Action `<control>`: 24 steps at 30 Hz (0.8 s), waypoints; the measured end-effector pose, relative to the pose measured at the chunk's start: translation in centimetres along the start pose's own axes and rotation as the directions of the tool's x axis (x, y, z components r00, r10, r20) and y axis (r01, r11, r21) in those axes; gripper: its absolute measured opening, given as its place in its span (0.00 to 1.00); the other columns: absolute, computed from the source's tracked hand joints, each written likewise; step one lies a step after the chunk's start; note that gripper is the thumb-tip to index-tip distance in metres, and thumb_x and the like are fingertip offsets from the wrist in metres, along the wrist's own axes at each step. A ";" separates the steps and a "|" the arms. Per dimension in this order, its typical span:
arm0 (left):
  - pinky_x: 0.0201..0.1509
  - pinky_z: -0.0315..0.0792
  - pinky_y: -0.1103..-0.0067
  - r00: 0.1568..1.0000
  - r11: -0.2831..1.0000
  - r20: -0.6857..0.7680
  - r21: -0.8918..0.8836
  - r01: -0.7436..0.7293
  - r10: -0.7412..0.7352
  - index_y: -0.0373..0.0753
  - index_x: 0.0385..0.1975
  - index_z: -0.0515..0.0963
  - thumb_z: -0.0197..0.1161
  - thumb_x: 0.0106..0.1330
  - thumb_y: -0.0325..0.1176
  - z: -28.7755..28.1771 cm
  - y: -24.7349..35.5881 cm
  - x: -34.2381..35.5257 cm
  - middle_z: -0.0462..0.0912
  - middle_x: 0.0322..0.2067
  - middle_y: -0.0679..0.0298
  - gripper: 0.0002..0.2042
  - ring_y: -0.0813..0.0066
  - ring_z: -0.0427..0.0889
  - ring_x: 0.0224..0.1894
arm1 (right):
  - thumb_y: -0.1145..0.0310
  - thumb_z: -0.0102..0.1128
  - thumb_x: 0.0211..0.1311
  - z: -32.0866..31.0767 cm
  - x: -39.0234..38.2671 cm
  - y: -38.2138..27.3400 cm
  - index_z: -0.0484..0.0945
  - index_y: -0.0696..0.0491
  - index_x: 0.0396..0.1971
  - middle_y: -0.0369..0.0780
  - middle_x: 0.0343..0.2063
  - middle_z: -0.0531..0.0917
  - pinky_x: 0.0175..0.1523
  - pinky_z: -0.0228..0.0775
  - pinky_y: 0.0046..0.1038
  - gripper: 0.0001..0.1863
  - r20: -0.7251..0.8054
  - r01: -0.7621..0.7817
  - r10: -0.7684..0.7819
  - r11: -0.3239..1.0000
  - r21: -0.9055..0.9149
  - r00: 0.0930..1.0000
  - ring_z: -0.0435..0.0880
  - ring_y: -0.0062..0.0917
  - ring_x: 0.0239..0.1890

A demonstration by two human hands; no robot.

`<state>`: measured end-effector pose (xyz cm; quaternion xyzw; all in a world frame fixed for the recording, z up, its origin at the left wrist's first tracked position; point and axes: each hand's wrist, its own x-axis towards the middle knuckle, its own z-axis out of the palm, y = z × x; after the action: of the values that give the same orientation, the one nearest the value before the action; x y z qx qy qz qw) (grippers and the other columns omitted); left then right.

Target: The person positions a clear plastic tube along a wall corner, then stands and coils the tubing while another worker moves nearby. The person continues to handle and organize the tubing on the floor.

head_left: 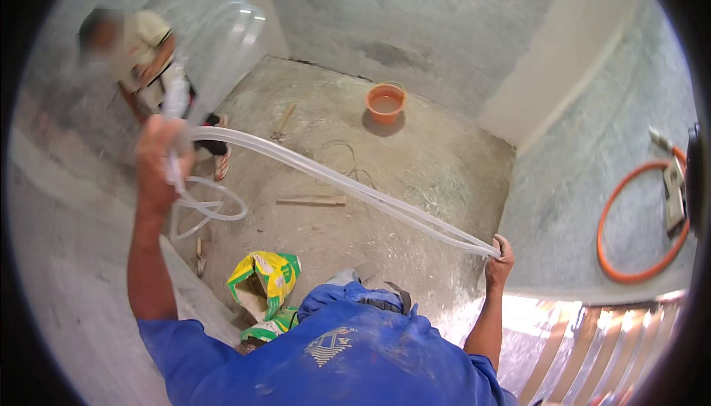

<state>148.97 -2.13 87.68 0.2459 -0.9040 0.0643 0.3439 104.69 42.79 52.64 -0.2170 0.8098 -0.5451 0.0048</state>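
Note:
A clear plastic hose (pixel 285 153) is stretched in doubled strands between my raised hands. At the left, my left hand (pixel 159 150) is closed round a bundle of it, slightly blurred. Loops of the hose stand up above that hand, and a loose coil hangs below it. Farther right and lower, my right hand (pixel 501 259) grips the other end of the strands, with the fingers curled over them. Both arms are spread wide in front of my blue shirt (pixel 415 354).
A person (pixel 152 50) stands bent at the far left. An orange bucket (pixel 385 115) holding liquid sits near the back wall. Torn yellow-green bags (pixel 285 276), a wooden strip (pixel 311 201) and wire lie on the floor. An orange hose (pixel 604 221) hangs on the right.

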 end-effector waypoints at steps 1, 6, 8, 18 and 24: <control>0.43 0.71 0.68 1.000 1.000 0.000 0.031 -0.002 0.002 0.34 0.42 0.75 0.63 0.53 0.21 -0.1 -1.9 0.6 0.71 0.35 0.52 0.15 0.53 0.75 0.36 | 0.70 0.60 0.71 -0.7 -0.7 0.4 0.83 0.61 0.45 0.41 0.34 0.86 0.47 0.74 0.27 0.10 -0.050 0.005 -0.006 1.000 -0.028 0.999 0.82 0.23 0.39; 0.63 0.69 0.67 0.989 0.972 -0.107 0.221 -0.074 0.100 0.31 0.54 0.73 0.61 0.67 0.25 -1.1 -12.4 5.4 0.77 0.51 0.48 0.17 0.48 0.78 0.55 | 0.69 0.60 0.72 -5.1 -2.1 3.1 0.83 0.61 0.44 0.40 0.32 0.85 0.46 0.74 0.27 0.11 -0.181 -0.070 0.049 0.992 -0.110 0.982 0.82 0.22 0.37; 0.63 0.70 0.66 0.990 0.953 -0.131 0.303 -0.010 0.052 0.30 0.58 0.74 0.65 0.67 0.30 -2.6 -16.3 6.6 0.80 0.53 0.45 0.21 0.49 0.80 0.55 | 0.68 0.58 0.73 -7.8 -4.7 4.4 0.83 0.61 0.43 0.40 0.31 0.85 0.46 0.74 0.26 0.12 -0.228 -0.156 0.119 0.976 -0.152 0.966 0.81 0.22 0.37; 0.59 0.72 0.71 0.974 0.929 0.031 -0.296 0.222 -0.223 0.23 0.59 0.72 0.62 0.71 0.31 9.1 -18.7 5.9 0.81 0.49 0.47 0.21 0.62 0.79 0.52 | 0.65 0.61 0.68 -6.7 -14.0 5.3 0.84 0.58 0.38 0.47 0.28 0.86 0.44 0.75 0.32 0.11 -0.084 -0.453 0.448 0.853 -0.260 0.890 0.85 0.32 0.34; 0.37 0.70 0.79 0.921 0.551 0.370 -0.747 0.373 -0.123 0.37 0.41 0.75 0.62 0.62 0.24 18.8 1.8 -0.1 0.72 0.31 0.69 0.09 0.81 0.70 0.34 | 0.60 0.64 0.68 -1.6 -12.8 -6.9 0.84 0.61 0.38 0.38 0.29 0.86 0.40 0.73 0.29 0.16 0.070 -0.532 0.532 0.847 -0.020 0.844 0.81 0.22 0.31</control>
<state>137.08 -5.88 73.47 0.1962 -0.8278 -0.4358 0.2940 118.27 46.57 56.42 -0.0041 0.8374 -0.5143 0.1851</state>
